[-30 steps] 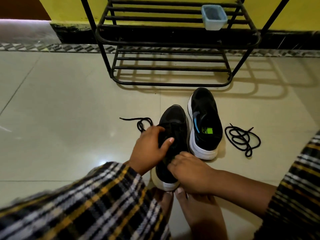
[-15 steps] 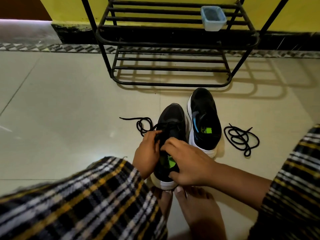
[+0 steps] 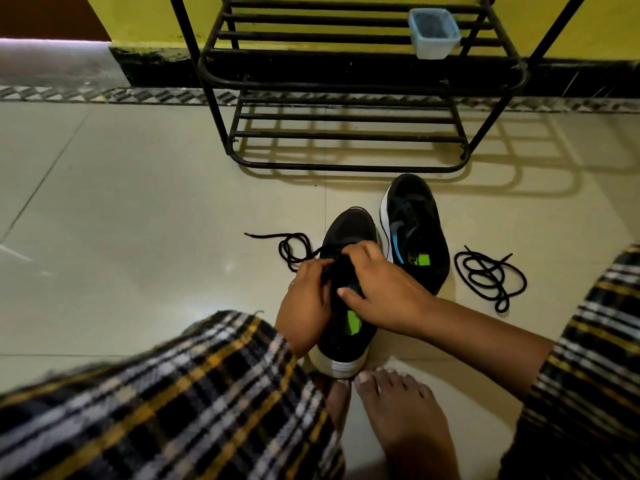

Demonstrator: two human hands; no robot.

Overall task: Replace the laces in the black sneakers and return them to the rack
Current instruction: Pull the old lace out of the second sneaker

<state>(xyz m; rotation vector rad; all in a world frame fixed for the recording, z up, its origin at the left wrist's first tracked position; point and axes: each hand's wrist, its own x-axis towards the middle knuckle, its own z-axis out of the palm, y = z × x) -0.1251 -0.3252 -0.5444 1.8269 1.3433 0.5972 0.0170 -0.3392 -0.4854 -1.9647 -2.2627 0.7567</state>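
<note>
- Since a second ago, the right hand (image 3: pixel 379 292) has climbed from the heel to the tongue of the near black mesh sneaker (image 3: pixel 346 289) on the floor, its fingers grasping there.
- Left hand (image 3: pixel 306 299) pinches the black lace (image 3: pixel 294 247) at the eyelets; threading is under way.
- Next move, I judge: feed the tip through, then lace the second black sneaker (image 3: pixel 414 233).

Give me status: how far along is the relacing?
Done: nothing finished. In hand: both hands, left and right, work a lace at the near sneaker. Left: the far sneaker shows no lace, its coiled lace lies on the floor, and the rack holds neither sneaker.
</note>
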